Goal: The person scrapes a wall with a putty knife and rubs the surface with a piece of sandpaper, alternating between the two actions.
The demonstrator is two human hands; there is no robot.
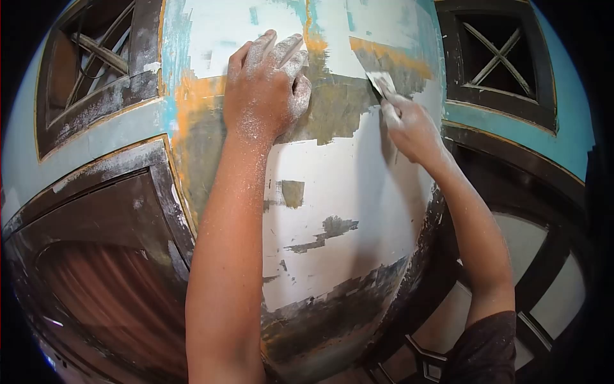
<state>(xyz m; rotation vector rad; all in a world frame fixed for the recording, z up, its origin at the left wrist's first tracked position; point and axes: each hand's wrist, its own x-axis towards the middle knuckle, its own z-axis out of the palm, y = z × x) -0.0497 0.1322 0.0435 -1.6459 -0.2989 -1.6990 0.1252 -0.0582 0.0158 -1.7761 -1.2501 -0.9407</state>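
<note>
My right hand is closed around a putty knife. Its pale blade lies against the wall near the lower edge of an orange strip. White powder coats my left hand, which rests on the wall to the left with its fingers stretched upward and slightly apart. Nothing shows in it, though the palm side is hidden. The wall carries patches of white filler, bare grey-green, orange and turquoise paint. A small grey square and a ragged grey patch show within the white below my hands.
A dark wooden door frame stands at left, with a crossed-slat vent above it. On the right, another crossed-slat vent sits above dark panelled woodwork.
</note>
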